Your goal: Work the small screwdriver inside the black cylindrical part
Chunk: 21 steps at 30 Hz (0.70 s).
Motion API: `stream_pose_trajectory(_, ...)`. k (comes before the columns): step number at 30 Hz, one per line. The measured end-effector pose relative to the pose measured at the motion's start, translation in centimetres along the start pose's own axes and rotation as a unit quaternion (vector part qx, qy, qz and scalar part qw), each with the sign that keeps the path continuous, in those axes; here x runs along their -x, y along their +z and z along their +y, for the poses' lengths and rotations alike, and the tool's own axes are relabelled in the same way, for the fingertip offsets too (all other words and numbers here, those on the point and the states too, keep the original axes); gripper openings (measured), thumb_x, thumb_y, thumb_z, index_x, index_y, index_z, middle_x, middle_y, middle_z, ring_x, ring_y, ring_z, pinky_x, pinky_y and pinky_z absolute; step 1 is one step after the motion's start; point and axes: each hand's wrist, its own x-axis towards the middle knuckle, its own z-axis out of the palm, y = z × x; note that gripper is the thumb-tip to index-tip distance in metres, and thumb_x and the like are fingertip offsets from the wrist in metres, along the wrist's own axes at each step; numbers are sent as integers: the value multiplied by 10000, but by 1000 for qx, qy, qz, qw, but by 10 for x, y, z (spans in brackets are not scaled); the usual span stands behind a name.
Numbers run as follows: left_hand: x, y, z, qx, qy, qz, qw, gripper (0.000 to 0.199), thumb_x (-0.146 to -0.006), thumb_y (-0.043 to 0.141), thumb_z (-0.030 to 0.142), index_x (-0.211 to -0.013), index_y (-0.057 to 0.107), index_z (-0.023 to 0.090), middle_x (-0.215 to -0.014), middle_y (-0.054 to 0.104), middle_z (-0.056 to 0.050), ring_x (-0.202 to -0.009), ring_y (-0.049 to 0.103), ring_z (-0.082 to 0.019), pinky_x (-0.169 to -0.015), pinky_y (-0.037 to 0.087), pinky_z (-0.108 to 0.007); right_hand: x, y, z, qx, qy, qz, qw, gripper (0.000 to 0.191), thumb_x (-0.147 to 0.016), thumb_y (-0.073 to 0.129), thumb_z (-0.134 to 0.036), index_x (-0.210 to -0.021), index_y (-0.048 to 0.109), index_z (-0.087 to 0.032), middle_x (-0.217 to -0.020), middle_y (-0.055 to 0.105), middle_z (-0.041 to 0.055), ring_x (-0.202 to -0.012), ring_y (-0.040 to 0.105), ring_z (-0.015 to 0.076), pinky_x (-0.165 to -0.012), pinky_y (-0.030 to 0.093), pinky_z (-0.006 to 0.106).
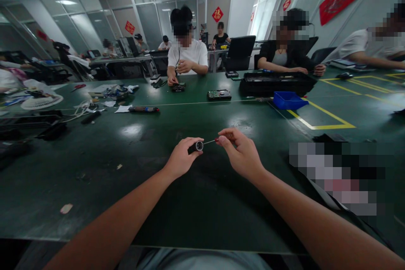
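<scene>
Above the green tabletop, my left hand (183, 158) is closed round a short dark cylinder (198, 146) whose open, silver-rimmed end faces me. My right hand (242, 152) pinches the red handle of a thin screwdriver (209, 141). Its slim metal shaft points left and reaches the cylinder's rim. Whether the tip touches the cylinder or passes behind it, I cannot tell. Most of the cylinder is hidden by my left fingers, and much of the handle by my right ones.
Farther off lie a dark pen-like tool (144, 109), a hard drive (219, 94), a blue scoop-shaped tray (289, 100) and a long black casing (275, 83). Cables and parts clutter the left. A dark, partly blurred-out flat item (313, 185) lies right. Across the table a person (188, 57) handles a small device.
</scene>
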Motion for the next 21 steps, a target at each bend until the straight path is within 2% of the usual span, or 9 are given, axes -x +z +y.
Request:
stream_pose_trajectory(7,0,-1,3,15,-22,4,1000,413,-869,689,184,-1273,629,243,-1283,648,-48,-1211,573,-233,-1090,410,-418,1,-1,-1,-20,24,0,1000,182,-957,549,-356,-1038,623,-210,-922,746,65,-873,736,221,-803,567,391)
stream_pose_trajectory(15,0,-2,2,4,-1,6,1000,374,-877,682,191,-1243,647,260,-1255,659,-38,-1202,568,-233,-1086,395,-418,-2,0,0,-86,61,11,994,193,-926,561,-374,-995,618,-203,-894,738,71,-833,721,212,-787,567,385)
stream_pose_trajectory(18,0,-1,2,0,1,3,1000,376,-877,686,192,-1244,645,263,-1250,661,-33,-1193,569,-231,-1077,397,-414,-3,-1,-5,-41,69,22,997,216,-927,566,-403,-949,635,-199,-841,739,54,-765,709,194,-717,541,338)
stream_pose_trajectory(21,0,-2,4,0,2,-2,1000,379,-873,696,188,-1242,645,257,-1241,662,-33,-1184,570,-229,-1064,403,-408,-3,-4,-9,68,62,24,995,334,-913,594,-494,-742,628,-210,-614,657,0,-549,594,149,-536,424,275)
